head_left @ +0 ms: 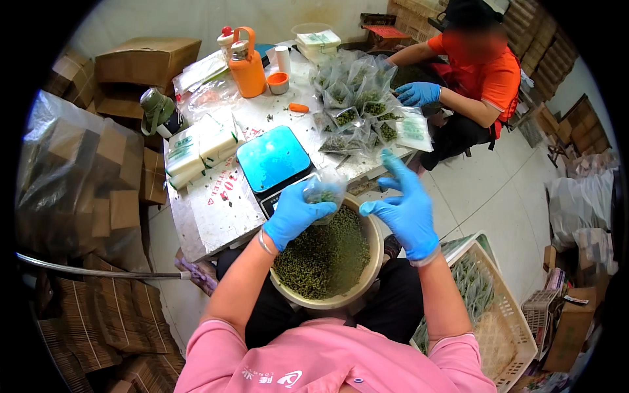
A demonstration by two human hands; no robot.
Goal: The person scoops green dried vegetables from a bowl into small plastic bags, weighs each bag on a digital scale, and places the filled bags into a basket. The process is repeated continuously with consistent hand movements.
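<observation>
My left hand (pixel 292 213), in a blue glove, is closed on a small clear plastic bag (pixel 325 187) with some green matter in it. Just to its right, my right hand (pixel 407 208), gloved the same way, is raised with thumb and fingers apart and nothing visible between them. Below both hands, a wide pale tub (pixel 373 262) between my knees holds many small green berries or peppercorns (pixel 314 262). On the table beyond my left hand stands a scale (pixel 274 159) with a bare blue platform.
Filled clear bags (pixel 354 98) crowd the table's right side, near stacks of flat empty bags (pixel 203 147). An orange flask (pixel 247 72) stands at the back. Opposite right sits a co-worker (pixel 475 72) in orange. A crate (pixel 504 314) with filled bags lies right; cartons (pixel 147 59) line the left.
</observation>
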